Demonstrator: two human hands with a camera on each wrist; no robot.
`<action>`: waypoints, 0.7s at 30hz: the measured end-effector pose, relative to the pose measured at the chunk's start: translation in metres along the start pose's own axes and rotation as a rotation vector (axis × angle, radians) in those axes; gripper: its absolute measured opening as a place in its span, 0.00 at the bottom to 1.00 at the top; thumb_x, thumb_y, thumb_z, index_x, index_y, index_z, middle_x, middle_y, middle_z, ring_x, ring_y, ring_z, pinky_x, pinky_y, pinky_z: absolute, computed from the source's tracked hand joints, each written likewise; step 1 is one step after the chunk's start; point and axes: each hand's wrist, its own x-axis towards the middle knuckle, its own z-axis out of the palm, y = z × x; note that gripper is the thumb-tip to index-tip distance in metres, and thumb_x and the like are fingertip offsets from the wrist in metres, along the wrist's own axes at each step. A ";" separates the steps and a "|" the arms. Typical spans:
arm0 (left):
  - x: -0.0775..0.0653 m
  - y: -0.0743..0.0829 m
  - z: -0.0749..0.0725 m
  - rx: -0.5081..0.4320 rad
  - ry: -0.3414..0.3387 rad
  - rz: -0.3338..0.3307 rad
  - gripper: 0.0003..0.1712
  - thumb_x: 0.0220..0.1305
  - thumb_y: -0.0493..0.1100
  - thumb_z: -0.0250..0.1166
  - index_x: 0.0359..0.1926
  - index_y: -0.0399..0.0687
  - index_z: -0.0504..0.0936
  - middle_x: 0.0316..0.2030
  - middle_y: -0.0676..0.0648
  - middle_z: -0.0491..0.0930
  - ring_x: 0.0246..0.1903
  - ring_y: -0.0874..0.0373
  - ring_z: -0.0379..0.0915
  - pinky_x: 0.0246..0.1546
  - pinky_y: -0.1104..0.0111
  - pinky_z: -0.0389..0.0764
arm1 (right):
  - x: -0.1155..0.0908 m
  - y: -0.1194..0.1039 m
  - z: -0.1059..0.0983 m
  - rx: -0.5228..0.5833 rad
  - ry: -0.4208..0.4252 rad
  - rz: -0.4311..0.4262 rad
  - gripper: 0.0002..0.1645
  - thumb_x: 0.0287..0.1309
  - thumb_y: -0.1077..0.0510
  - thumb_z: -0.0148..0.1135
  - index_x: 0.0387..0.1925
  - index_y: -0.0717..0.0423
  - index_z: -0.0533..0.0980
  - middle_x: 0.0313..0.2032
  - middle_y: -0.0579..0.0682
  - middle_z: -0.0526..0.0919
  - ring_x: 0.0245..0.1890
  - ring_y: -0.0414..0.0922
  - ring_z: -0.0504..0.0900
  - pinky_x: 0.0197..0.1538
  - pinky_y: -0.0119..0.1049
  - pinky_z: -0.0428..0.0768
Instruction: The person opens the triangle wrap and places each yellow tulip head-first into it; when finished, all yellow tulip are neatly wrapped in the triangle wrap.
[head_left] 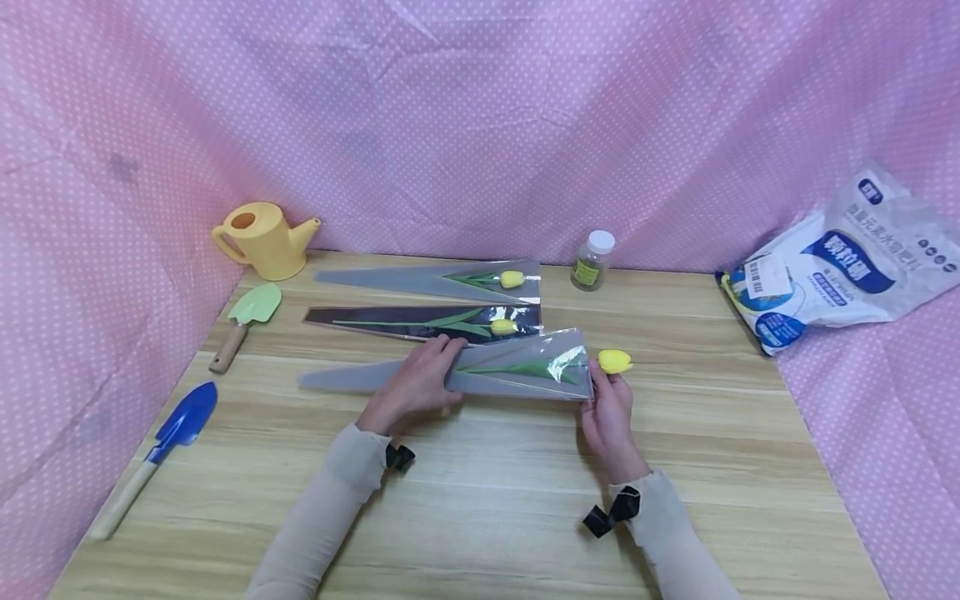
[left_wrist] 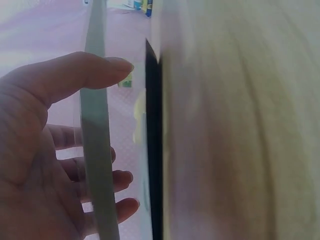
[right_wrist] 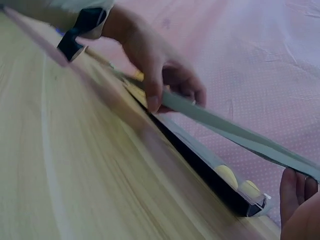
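My left hand (head_left: 423,375) grips a grey flower sleeve (head_left: 517,375) with a clear front across its middle. In the left wrist view the thumb (left_wrist: 90,72) is on one side of the sleeve and the fingers reach past the other. At the wide end, my right hand (head_left: 609,408) pinches the sleeve's mouth. A yellow tulip (head_left: 615,361) has its head outside that mouth and its green leaves inside. The right wrist view shows the sleeve raised off the table, between both hands. Behind it lie a black sleeve (head_left: 375,318) and another grey sleeve (head_left: 390,282), each with a yellow tulip inside.
A yellow watering can (head_left: 273,242) stands at the back left. Before it lie a green trowel (head_left: 255,306) and a blue trowel (head_left: 187,414). A lidded bottle (head_left: 592,261) stands at the back, and a white printed bag (head_left: 840,258) leans at the right on the wooden table (head_left: 487,508).
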 end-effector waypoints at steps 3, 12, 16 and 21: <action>0.001 0.000 0.001 -0.003 -0.006 -0.003 0.48 0.50 0.50 0.77 0.70 0.49 0.66 0.55 0.44 0.74 0.53 0.48 0.72 0.62 0.52 0.76 | 0.000 -0.002 0.000 0.052 -0.018 0.051 0.32 0.75 0.57 0.48 0.74 0.57 0.52 0.56 0.41 0.77 0.55 0.30 0.81 0.64 0.24 0.75; 0.002 -0.002 0.004 -0.010 0.003 -0.011 0.47 0.50 0.50 0.77 0.70 0.49 0.67 0.54 0.45 0.74 0.50 0.49 0.72 0.58 0.53 0.77 | 0.001 -0.001 0.000 -0.004 -0.030 0.032 0.32 0.75 0.57 0.47 0.74 0.57 0.51 0.54 0.41 0.77 0.54 0.30 0.81 0.63 0.25 0.76; 0.002 -0.004 0.003 -0.021 0.011 -0.021 0.47 0.50 0.50 0.77 0.70 0.50 0.66 0.53 0.46 0.73 0.49 0.50 0.72 0.56 0.54 0.78 | 0.004 -0.006 -0.001 -0.069 -0.030 0.004 0.28 0.74 0.59 0.50 0.69 0.56 0.55 0.50 0.42 0.76 0.49 0.31 0.81 0.56 0.23 0.80; 0.002 -0.006 0.002 -0.044 0.024 -0.026 0.47 0.51 0.50 0.76 0.70 0.50 0.66 0.54 0.46 0.73 0.48 0.51 0.71 0.56 0.55 0.79 | 0.005 -0.020 -0.008 -0.200 -0.070 0.014 0.11 0.73 0.54 0.54 0.53 0.49 0.67 0.39 0.39 0.81 0.38 0.34 0.82 0.40 0.24 0.82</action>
